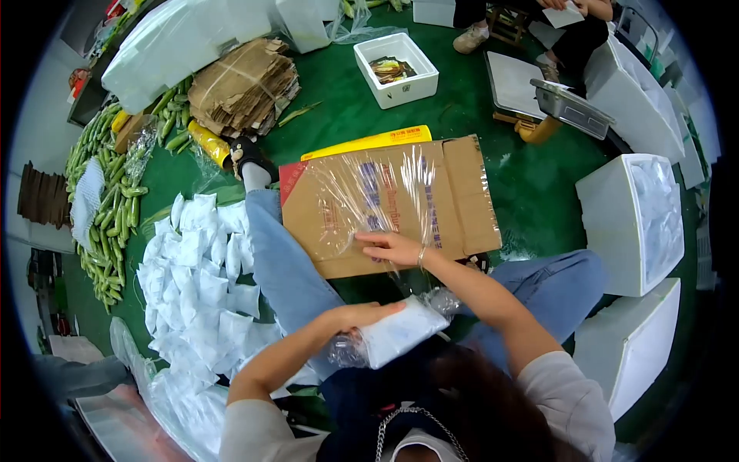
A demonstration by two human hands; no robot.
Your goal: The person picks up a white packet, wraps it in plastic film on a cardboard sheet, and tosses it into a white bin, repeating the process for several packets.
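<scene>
Heaped green produce (115, 223) near a brown cardboard stack (240, 86), an open white box (404, 94) and a platform scale (514, 83)

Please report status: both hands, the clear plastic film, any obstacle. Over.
Left hand holding white rectangular plastic-wrapped packet. Right hand open at clear plastic film, spread on brown printed cardboard. No obstruction seen.

And here are the short sleeves, pale grey, left (258, 431) and right (570, 396), over a dark navy front (350, 396)! A silver chain (418, 410) loops above a white neckline (419, 446). Thin bracelet (421, 256), right wrist. Down to faded blue jeans (279, 246), light sock (255, 177), black shoe (250, 154) with a brownish ornament!
</scene>
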